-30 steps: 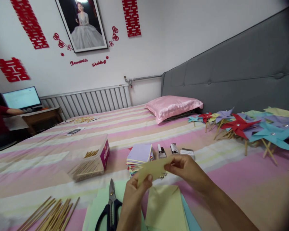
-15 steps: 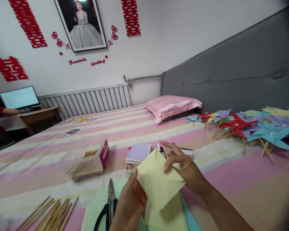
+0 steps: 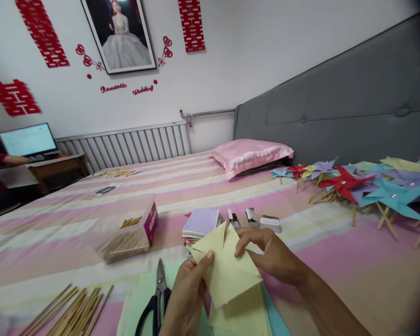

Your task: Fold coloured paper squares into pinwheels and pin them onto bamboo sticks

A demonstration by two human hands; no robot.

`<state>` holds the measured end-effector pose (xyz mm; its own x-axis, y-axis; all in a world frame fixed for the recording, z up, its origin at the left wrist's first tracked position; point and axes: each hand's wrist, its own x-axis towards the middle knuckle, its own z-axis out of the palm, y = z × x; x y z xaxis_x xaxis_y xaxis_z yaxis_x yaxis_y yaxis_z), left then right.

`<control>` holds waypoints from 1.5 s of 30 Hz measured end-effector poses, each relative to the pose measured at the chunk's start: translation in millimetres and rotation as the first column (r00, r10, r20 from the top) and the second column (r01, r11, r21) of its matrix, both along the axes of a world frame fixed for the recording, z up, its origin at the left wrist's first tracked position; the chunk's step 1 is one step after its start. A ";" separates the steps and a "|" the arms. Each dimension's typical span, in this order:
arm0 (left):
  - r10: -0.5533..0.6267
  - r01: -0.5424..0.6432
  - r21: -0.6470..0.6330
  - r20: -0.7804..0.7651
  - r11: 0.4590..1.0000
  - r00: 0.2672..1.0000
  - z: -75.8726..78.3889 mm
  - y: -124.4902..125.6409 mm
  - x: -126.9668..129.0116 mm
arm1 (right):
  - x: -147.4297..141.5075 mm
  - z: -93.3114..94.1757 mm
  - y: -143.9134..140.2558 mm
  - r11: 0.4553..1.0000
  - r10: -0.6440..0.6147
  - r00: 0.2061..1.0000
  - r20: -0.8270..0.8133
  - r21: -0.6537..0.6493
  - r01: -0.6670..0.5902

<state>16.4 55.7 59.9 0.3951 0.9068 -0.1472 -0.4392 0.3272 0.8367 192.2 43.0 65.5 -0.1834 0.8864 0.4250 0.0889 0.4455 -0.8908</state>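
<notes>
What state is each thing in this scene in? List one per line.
Pale yellow paper square: folded, held in both hands.
Left hand: gripping paper.
Right hand: pinching paper.
Black-handled scissors: closed, lying flat.
Clear plastic stick box: open.
Computer monitor: on.

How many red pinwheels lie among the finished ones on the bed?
2: a large red pinwheel in the pile's middle, and a smaller red pinwheel nearer the pink pillow. More may be buried under the other colours.
</notes>
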 end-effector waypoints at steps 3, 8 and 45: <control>0.023 -0.022 0.014 -0.039 1.000 0.999 -0.6 0.2 -1.6 | 3.0 2.7 -3.0 1.000 0.020 0.995 0.095 0.002 -0.021; 0.042 -0.037 0.037 -0.126 0.999 0.991 -1.5 0.2 -2.6 | 6.5 5.7 -5.5 0.998 0.049 0.968 0.246 0.021 -0.057; 0.034 -0.020 0.081 -0.179 0.997 0.983 -4.5 -6.1 6.9 | 1.8 -14.2 7.4 0.983 0.026 0.973 0.230 -0.184 0.017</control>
